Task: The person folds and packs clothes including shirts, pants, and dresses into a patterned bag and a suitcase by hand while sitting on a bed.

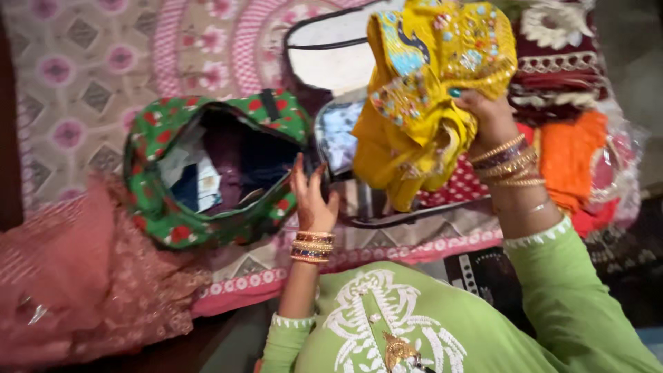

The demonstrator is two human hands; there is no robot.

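The green floral bag (162, 207) lies open-mouthed, entry partly blocked by papers and dark cloth (228, 173) inside. Pink fabric (83, 283) crowds its lower left. Patterned bedcover (90, 69) above remains free for passage.

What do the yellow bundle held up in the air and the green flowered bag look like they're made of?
The yellow bundle, gripped by the right hand, looks like soft woven cloth: it folds and drapes, with beads and sequins stitched on, slightly shiny. The green flowered bag, by the left hand, seems printed cotton-like fabric, matte, its rim sagging limply. Exact fibres cannot be told.
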